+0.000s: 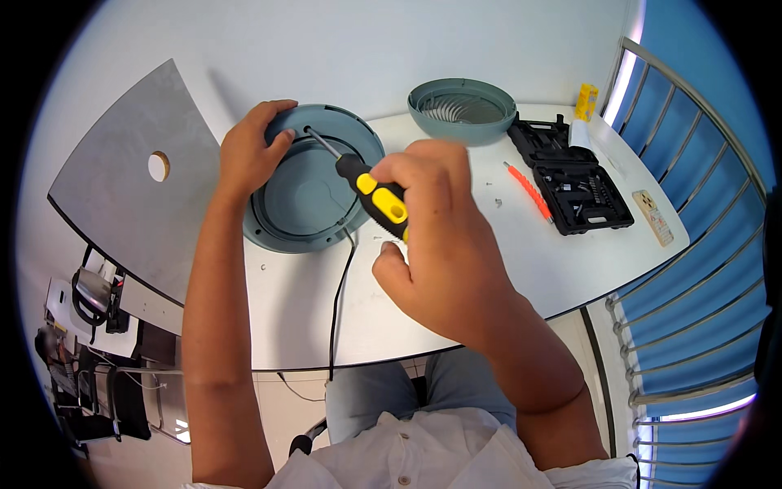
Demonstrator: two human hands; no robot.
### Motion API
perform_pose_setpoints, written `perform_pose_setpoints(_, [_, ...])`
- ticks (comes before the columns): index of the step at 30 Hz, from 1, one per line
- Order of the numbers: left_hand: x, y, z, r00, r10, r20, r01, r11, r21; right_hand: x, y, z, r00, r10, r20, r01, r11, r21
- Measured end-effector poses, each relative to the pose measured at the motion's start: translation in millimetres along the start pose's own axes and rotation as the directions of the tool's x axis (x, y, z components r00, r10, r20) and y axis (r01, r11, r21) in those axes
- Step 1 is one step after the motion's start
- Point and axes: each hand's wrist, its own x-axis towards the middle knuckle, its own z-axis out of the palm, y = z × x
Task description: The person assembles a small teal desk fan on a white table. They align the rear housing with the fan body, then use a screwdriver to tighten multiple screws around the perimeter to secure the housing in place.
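Observation:
A round grey-green plastic housing lies on the white table in front of me, its hollow side up. My left hand grips its upper left rim, thumb on the inside and fingers over the outer edge. In my right hand is a screwdriver with a black and yellow handle. It slants up and to the left, its tip at a hole in the housing's raised ring, close to my left thumb. Whether a screw sits in that hole I cannot tell. A black cable runs from the housing over the table's front edge.
Behind, to the right, stands a round grey-green part with a ribbed inside. Beside it are an open black tool case, an orange-red rod, small metal pieces and a remote control. A grey panel rises left; a metal railing borders the right.

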Motion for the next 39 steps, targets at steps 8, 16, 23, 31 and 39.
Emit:
perform_pose_setpoints(8, [-0.3,6.0,-2.6,1.0,-0.009,-0.002,0.009,1.0,-0.021,4.5,11.6,7.9,0.989,0.081,-0.12,-0.102,0.978,-0.182])
perform_pose_setpoints(16, [0.7,1.9,-0.8,1.0,-0.005,-0.004,0.005,1.0,0.018,2.5,0.6,-0.7,0.996,-0.009,0.092,0.002,0.997,0.077])
perform_pose_setpoints(23, [1.0,-0.4,0.3,1.0,0.01,-0.016,-0.01,1.0,0.01,5.4,2.6,2.6,0.991,0.131,-0.009,-0.131,0.981,-0.141])
perform_pose_setpoints(31, [-0.1,0.5,-0.6,1.0,0.005,-0.006,-0.005,1.0,0.014,1.6,10.7,-0.8,0.999,-0.043,0.017,0.043,0.999,0.029])
perform_pose_setpoints(39, [0.7,-1.2,1.9,1.0,-0.031,-0.001,0.031,1.0,-0.007,1.2,17.6,-0.4,0.994,0.104,-0.034,-0.108,0.987,-0.116])
